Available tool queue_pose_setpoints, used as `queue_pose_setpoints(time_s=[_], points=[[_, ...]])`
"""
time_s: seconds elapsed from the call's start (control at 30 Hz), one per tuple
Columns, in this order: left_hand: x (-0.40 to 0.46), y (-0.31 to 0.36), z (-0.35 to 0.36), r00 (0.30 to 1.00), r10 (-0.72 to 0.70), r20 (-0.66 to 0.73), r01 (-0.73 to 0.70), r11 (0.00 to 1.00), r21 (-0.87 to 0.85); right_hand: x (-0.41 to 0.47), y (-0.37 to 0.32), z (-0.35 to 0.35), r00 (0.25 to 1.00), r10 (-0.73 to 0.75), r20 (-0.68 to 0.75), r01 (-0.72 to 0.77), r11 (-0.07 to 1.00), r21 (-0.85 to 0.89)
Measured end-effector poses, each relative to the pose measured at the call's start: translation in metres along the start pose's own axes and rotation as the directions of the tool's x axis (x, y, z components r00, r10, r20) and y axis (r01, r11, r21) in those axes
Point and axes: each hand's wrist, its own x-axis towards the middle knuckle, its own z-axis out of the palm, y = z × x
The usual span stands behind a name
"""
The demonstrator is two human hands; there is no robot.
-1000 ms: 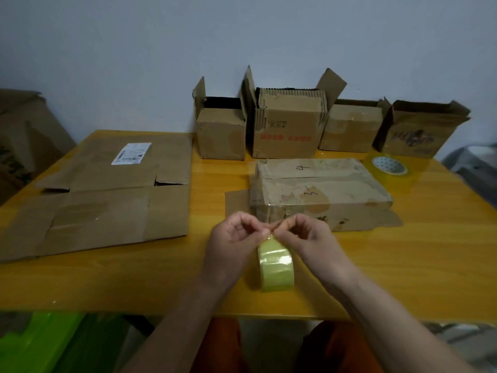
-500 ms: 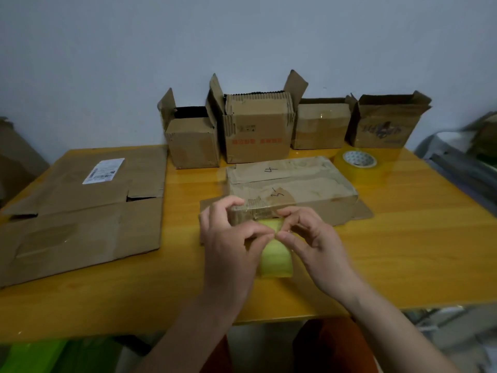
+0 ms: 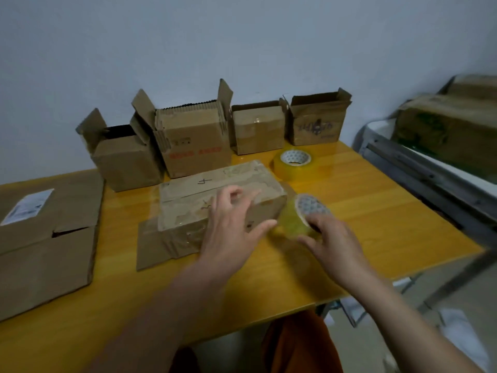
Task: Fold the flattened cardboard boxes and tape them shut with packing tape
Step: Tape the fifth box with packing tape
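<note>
Your right hand [image 3: 332, 242] grips the tape roll [image 3: 297, 219] beside the taped box [image 3: 215, 201]. Your left hand [image 3: 231, 232] hovers over that box, fingers relaxed and spread.

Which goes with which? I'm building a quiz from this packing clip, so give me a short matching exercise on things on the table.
1. tape roll in the right hand
2. spare tape roll
3. flattened cardboard
4. box marked 4

A. left end of the table
B. lying flat near the back boxes
C. tilted, by the box's right end
D. under the left hand

Pairs: 1-C, 2-B, 3-A, 4-D
</note>
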Motion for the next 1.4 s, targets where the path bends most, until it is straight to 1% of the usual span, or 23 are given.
queue_pose_setpoints(time_s=[0.07, 0.17, 0.23, 0.3, 0.4, 0.5, 0.63, 0.73, 0.8, 0.87, 0.93, 0.97, 1.03, 1.07, 1.1, 1.13, 1.17, 1.2, 1.23, 1.27, 1.3, 1.33, 1.4], points=[[0.020, -0.008, -0.019, 0.998, -0.056, -0.014, 0.057, 0.994, 0.093, 0.008, 0.018, -0.007, 0.999, -0.024, 0.038, 0.032, 0.973, -0.228], [0.056, -0.045, -0.046, 0.979, -0.194, 0.063, 0.169, 0.943, 0.286, 0.014, 0.047, -0.003, 0.982, 0.034, 0.187, 0.075, 0.833, -0.548], [0.074, -0.075, -0.061, 0.945, -0.298, 0.131, 0.226, 0.890, 0.395, 0.011, 0.049, 0.005, 0.995, -0.016, 0.096, 0.072, 0.787, -0.613], [0.085, -0.098, -0.071, 0.911, -0.363, 0.194, 0.249, 0.861, 0.444, 0.009, 0.033, 0.019, 0.981, -0.194, 0.029, 0.179, 0.826, -0.534], [0.095, -0.117, -0.077, 0.874, -0.386, 0.296, 0.246, 0.875, 0.416, 0.006, -0.012, 0.055, 0.908, -0.355, 0.223, 0.408, 0.870, -0.277], [0.092, -0.125, -0.077, 0.877, -0.375, 0.302, 0.293, 0.913, 0.282, 0.012, -0.034, 0.100, 0.823, -0.450, 0.347, 0.505, 0.859, -0.085], [0.074, -0.128, -0.083, 0.914, -0.351, 0.202, 0.250, 0.882, 0.400, 0.020, -0.025, 0.115, 0.822, -0.420, 0.385, 0.468, 0.883, -0.034], [0.054, -0.130, -0.093, 0.912, -0.393, 0.117, 0.288, 0.816, 0.502, 0.021, -0.006, 0.093, 0.848, -0.349, 0.398, 0.407, 0.911, -0.068], [0.041, -0.129, -0.099, 0.883, -0.468, 0.046, 0.361, 0.738, 0.571, 0.025, 0.009, 0.072, 0.883, -0.246, 0.400, 0.339, 0.923, -0.182], [0.028, -0.126, -0.103, 0.833, -0.553, 0.013, 0.418, 0.644, 0.640, 0.031, 0.019, 0.054, 0.926, -0.096, 0.366, 0.244, 0.890, -0.384], [0.017, -0.124, -0.106, 0.809, -0.586, 0.041, 0.418, 0.623, 0.661, 0.033, 0.013, 0.047, 0.968, -0.013, 0.250, 0.151, 0.827, -0.541], [0.011, -0.123, -0.108, 0.806, -0.588, 0.069, 0.406, 0.634, 0.659, 0.032, 0.005, 0.050, 0.984, -0.040, 0.174, 0.126, 0.845, -0.519], [0.002, -0.120, -0.113, 0.803, -0.590, 0.088, 0.418, 0.661, 0.623, 0.030, -0.022, 0.061, 0.987, -0.159, 0.015, 0.158, 0.961, -0.229], [-0.001, -0.118, -0.115, 0.817, -0.573, 0.054, 0.424, 0.663, 0.617, 0.031, -0.043, 0.064, 0.982, -0.185, -0.046, 0.183, 0.982, -0.044], [-0.004, -0.117, -0.116, 0.860, -0.510, -0.022, 0.410, 0.665, 0.624, 0.034, -0.066, 0.068, 0.983, -0.179, -0.049, 0.184, 0.975, 0.121], [-0.008, -0.120, -0.113, 0.911, -0.397, -0.108, 0.378, 0.700, 0.606, 0.038, -0.086, 0.073, 0.988, -0.157, -0.007, 0.154, 0.957, 0.245], [-0.012, -0.125, -0.109, 0.950, -0.267, -0.163, 0.313, 0.788, 0.530, 0.043, -0.102, 0.079, 0.988, -0.144, 0.061, 0.118, 0.941, 0.316], [-0.017, -0.130, -0.103, 0.976, -0.162, -0.144, 0.207, 0.897, 0.390, 0.046, -0.114, 0.087, 0.976, -0.170, 0.136, 0.121, 0.943, 0.312], [-0.022, -0.136, -0.098, 0.994, -0.087, -0.070, 0.099, 0.975, 0.200, 0.047, -0.120, 0.096, 0.951, -0.235, 0.200, 0.188, 0.956, 0.227], [-0.027, -0.142, -0.092, 0.999, -0.035, 0.015, 0.035, 0.999, 0.019, 0.047, -0.123, 0.106, 0.917, -0.313, 0.247, 0.300, 0.950, 0.090], [-0.033, -0.148, -0.085, 0.998, 0.000, 0.064, 0.006, 0.996, -0.092, 0.046, -0.121, 0.115, 0.883, -0.383, 0.272, 0.408, 0.912, -0.040], [-0.039, -0.155, -0.080, 0.998, 0.023, 0.063, -0.015, 0.992, -0.125, 0.045, -0.117, 0.121, 0.855, -0.435, 0.283, 0.482, 0.867, -0.124], [-0.046, -0.169, -0.074, 0.996, 0.085, 0.014, -0.083, 0.992, -0.096, 0.048, -0.109, 0.125, 0.821, -0.495, 0.285, 0.550, 0.820, -0.158]])
